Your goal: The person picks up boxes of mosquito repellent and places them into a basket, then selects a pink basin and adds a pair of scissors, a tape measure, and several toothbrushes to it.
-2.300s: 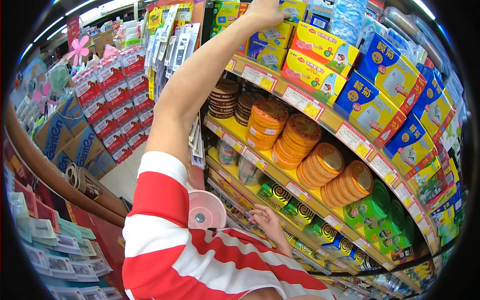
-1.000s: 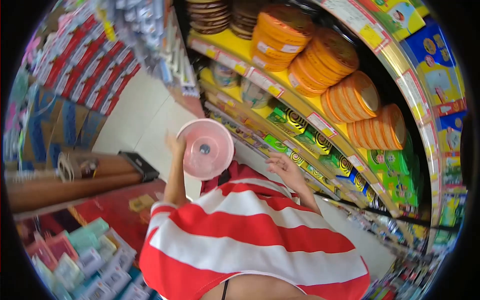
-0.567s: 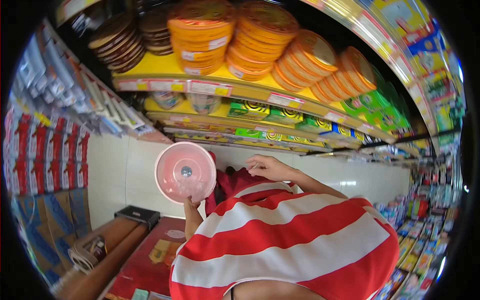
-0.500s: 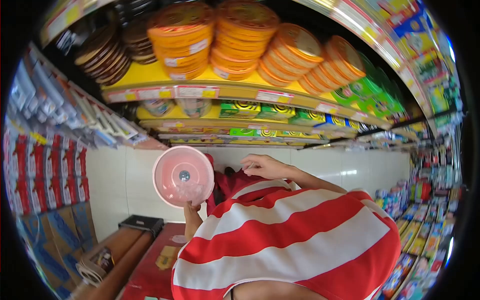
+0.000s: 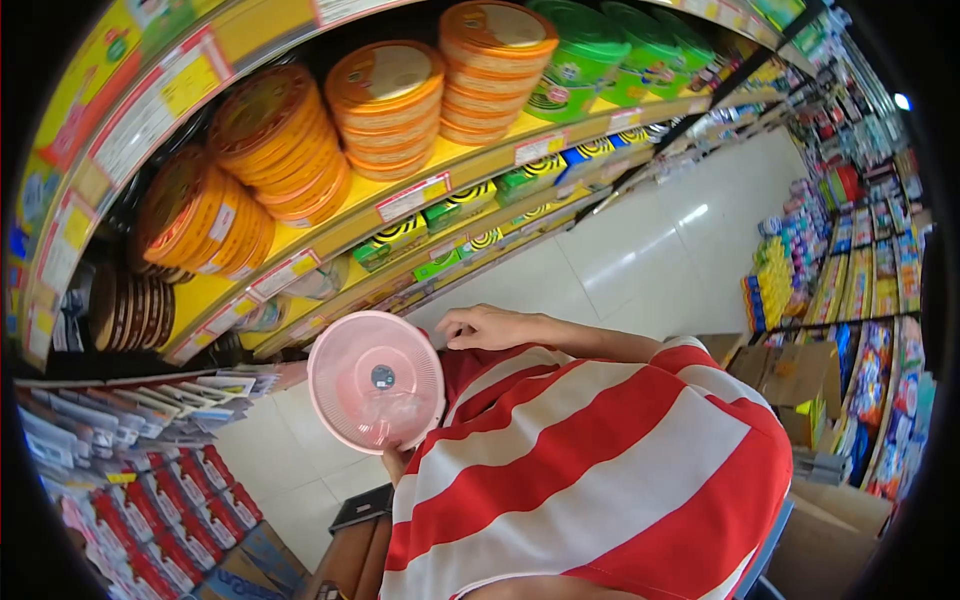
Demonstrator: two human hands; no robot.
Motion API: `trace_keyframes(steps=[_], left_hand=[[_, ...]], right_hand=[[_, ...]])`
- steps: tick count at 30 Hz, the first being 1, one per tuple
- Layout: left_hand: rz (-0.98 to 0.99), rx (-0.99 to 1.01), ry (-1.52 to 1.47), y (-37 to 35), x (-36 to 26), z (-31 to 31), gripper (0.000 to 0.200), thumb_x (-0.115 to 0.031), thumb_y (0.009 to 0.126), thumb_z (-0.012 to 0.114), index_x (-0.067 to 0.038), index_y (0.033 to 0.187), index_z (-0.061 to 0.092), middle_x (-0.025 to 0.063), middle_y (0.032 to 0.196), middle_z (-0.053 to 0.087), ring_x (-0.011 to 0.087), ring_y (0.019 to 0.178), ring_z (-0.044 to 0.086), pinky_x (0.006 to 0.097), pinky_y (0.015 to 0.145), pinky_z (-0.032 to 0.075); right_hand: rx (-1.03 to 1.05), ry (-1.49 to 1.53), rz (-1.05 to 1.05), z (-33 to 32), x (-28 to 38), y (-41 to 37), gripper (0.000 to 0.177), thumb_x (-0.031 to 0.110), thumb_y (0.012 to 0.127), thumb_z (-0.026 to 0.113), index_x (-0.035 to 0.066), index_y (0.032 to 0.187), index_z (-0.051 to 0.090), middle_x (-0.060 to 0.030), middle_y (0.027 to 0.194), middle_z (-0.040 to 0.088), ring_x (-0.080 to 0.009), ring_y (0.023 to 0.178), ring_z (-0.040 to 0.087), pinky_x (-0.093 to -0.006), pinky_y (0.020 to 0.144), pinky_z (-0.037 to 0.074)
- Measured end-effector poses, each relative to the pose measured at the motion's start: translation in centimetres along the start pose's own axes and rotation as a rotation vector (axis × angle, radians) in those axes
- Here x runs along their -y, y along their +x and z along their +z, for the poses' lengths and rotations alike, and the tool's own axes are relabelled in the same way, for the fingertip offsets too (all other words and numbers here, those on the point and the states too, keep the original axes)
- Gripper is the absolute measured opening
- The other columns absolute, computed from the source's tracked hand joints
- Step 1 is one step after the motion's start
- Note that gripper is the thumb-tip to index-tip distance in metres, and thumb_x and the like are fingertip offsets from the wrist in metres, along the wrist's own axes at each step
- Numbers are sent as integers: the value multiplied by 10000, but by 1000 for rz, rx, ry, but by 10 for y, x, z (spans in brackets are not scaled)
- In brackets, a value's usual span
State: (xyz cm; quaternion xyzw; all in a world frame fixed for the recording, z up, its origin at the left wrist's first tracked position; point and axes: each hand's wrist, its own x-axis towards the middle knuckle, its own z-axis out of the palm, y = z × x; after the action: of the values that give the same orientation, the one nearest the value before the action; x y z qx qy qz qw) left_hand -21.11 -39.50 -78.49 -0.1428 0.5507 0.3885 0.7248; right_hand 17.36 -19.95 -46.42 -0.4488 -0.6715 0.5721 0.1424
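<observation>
A round pink plastic basket [image 5: 330, 375] with a fine-ribbed wall is held in front of my body. My left hand [image 5: 396, 458] grips its near rim; part of that hand is hidden behind my striped shirt. Inside the basket lie a crumpled clear plastic piece [image 5: 385, 412] and a small dark round label [image 5: 382, 377]. To the right of the basket is my right hand [image 5: 482, 327], its fingers loosely bent and apart, with no object visible in it. It hovers in front of the lower shelves.
Shelves ahead carry stacks of orange round tubs [image 5: 385, 105], green tubs [image 5: 570, 60] and green boxes [image 5: 460, 208]. Red packs [image 5: 165, 500] are stacked at lower left. Cardboard boxes [image 5: 790, 375] stand at right, beside a stocked shelf [image 5: 850, 270]. Pale tiled floor [image 5: 610, 260] runs along the aisle.
My view has turned to the right, so the shelves now slant and more aisle shows. The basket stays in my left hand. My right hand is still free, closer to the basket.
</observation>
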Motion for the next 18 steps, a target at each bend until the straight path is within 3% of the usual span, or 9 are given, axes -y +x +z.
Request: trace_keyframes(steps=[4,18], left_hand=[[-58,78,95,5,-10,26,141,-109,743,501,-20,852,483,101,801,487,235,687,464,336,609,365],[-206,323,430,-32,24,190,437,-141,735,491,30,1131,423,186,1112,480,321,1020,466,426,895,360]], right_hand=[[-87,13,-39,9,-30,-3,376,230,870,575,25,1174,496,-178,1061,608,-276,935,614,-372,821,491],[-283,-120,195,-25,-77,-82,410,213,834,592,26,1188,503,-201,1172,520,-344,1069,523,-398,948,407]])
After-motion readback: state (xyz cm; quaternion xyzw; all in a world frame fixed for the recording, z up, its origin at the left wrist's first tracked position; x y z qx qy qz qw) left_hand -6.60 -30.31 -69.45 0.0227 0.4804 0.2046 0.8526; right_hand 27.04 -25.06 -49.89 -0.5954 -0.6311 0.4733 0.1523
